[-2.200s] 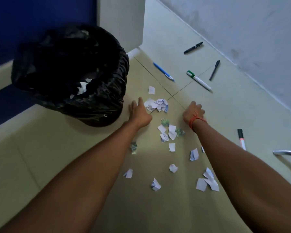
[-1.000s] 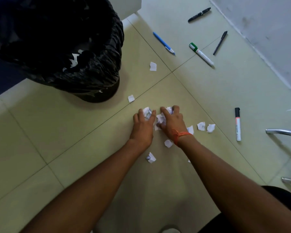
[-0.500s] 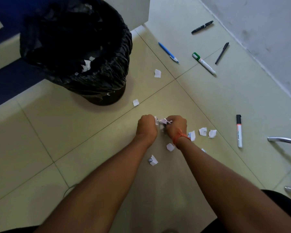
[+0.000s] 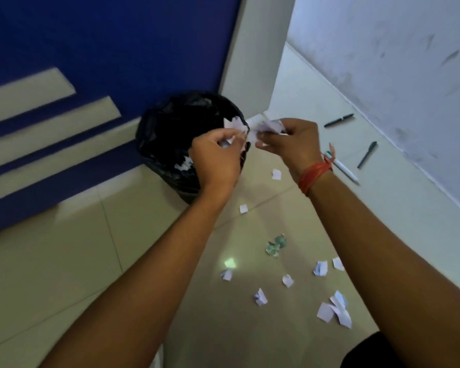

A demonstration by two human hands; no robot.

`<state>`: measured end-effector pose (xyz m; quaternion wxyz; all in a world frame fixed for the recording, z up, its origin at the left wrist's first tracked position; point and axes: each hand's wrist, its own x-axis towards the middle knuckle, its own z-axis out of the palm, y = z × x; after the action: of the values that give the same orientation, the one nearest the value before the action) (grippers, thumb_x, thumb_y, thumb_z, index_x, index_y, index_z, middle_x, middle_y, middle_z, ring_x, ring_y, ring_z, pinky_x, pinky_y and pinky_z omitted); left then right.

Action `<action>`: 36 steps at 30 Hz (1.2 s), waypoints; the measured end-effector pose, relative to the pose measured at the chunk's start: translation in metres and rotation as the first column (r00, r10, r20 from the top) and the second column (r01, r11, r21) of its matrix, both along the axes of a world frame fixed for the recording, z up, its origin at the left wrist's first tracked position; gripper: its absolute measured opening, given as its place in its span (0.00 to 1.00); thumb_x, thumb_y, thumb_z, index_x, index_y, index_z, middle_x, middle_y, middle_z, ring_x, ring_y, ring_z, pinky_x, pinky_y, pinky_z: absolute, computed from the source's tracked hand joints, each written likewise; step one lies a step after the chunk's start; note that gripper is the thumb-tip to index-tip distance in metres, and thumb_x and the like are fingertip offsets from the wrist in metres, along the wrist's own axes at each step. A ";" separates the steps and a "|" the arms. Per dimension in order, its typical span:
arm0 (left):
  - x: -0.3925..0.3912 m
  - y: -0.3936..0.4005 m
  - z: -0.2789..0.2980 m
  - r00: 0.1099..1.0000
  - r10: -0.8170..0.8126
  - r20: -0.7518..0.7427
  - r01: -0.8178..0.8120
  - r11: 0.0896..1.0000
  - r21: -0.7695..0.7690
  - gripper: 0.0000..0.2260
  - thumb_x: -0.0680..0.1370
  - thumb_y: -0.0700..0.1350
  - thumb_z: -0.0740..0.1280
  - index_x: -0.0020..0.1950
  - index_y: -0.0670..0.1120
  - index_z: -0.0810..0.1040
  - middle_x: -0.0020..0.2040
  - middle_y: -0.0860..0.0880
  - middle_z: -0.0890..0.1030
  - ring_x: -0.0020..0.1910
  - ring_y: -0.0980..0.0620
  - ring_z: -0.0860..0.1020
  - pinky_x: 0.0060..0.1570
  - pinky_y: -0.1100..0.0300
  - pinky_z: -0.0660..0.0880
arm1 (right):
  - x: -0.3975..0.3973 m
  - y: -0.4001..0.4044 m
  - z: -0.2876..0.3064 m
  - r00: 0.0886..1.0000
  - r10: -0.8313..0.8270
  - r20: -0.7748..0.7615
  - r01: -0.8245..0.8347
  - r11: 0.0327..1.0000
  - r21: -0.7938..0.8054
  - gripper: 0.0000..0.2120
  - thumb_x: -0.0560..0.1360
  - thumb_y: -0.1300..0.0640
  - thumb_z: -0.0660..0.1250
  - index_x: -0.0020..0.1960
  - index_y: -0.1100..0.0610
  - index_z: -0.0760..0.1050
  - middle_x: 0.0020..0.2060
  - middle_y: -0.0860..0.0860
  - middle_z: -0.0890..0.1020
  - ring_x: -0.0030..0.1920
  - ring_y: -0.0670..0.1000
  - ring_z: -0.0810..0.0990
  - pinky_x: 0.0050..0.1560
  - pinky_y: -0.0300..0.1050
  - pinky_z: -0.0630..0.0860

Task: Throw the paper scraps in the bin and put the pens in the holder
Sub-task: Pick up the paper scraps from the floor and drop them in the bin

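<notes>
Both hands raised at the bin's rim. Left hand pinches a wad of paper scraps over the black-lined bin; more scraps lie inside. Right hand, red thread at the wrist, grips a second bunch just beside it. Loose scraps scattered on the tiled floor below the arms. Farther right, a white marker and two black pens lie near the wall.

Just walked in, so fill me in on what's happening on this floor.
A person is clearing up. The left hand and right hand each hold white paper scraps at the black-lined bin. More torn scraps and three pens, including a black pen, lie on the tiled floor.
</notes>
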<state>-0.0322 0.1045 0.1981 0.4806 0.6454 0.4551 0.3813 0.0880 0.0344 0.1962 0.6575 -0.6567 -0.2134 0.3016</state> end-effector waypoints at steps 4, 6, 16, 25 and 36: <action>-0.014 0.051 0.003 0.978 0.096 -0.184 -0.107 0.993 -0.052 0.05 0.73 0.41 0.76 0.47 0.41 0.87 0.40 0.49 0.85 0.36 0.57 0.81 0.44 0.66 0.80 | -0.015 0.059 0.007 0.988 0.087 0.129 -0.062 0.980 -0.190 0.07 0.64 0.68 0.76 0.33 0.58 0.82 0.34 0.57 0.81 0.40 0.55 0.84 0.44 0.48 0.84; -0.021 0.074 -0.006 0.951 0.067 -0.302 -0.106 0.988 -0.116 0.02 0.73 0.39 0.76 0.44 0.44 0.87 0.42 0.47 0.86 0.41 0.51 0.84 0.47 0.59 0.82 | -0.022 0.079 0.004 0.934 0.176 0.310 -0.064 0.939 -0.338 0.08 0.66 0.67 0.75 0.33 0.60 0.79 0.30 0.54 0.77 0.36 0.51 0.80 0.34 0.37 0.78; -0.031 0.088 0.004 0.892 -0.001 -0.453 -0.022 0.999 -0.045 0.09 0.75 0.36 0.72 0.47 0.50 0.86 0.50 0.50 0.86 0.48 0.52 0.83 0.46 0.63 0.79 | -0.028 0.099 0.022 0.723 0.428 0.543 -0.038 0.809 -0.587 0.19 0.62 0.57 0.77 0.53 0.52 0.82 0.49 0.55 0.85 0.48 0.57 0.84 0.52 0.49 0.82; 0.014 0.010 -0.028 0.926 -0.361 -0.107 0.377 0.881 0.286 0.07 0.75 0.38 0.69 0.48 0.42 0.86 0.42 0.48 0.86 0.35 0.56 0.81 0.43 0.62 0.81 | 0.058 0.022 -0.054 0.922 0.051 0.383 0.161 0.850 -0.502 0.08 0.68 0.65 0.70 0.38 0.53 0.82 0.43 0.60 0.86 0.42 0.60 0.86 0.47 0.55 0.84; 0.014 -0.025 -0.236 0.196 -0.558 -0.807 0.651 0.689 -0.318 0.32 0.78 0.39 0.60 0.81 0.40 0.51 0.82 0.39 0.44 0.81 0.38 0.42 0.80 0.48 0.46 | 0.066 -0.014 -0.247 0.594 0.675 0.439 0.025 0.529 -0.848 0.09 0.76 0.66 0.58 0.55 0.65 0.72 0.57 0.63 0.75 0.58 0.64 0.76 0.53 0.52 0.72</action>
<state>-0.0181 0.0791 -0.0376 0.2631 0.8890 0.3204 -0.1943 0.1538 0.0205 -0.0508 0.0757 -0.8747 -0.4336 0.2029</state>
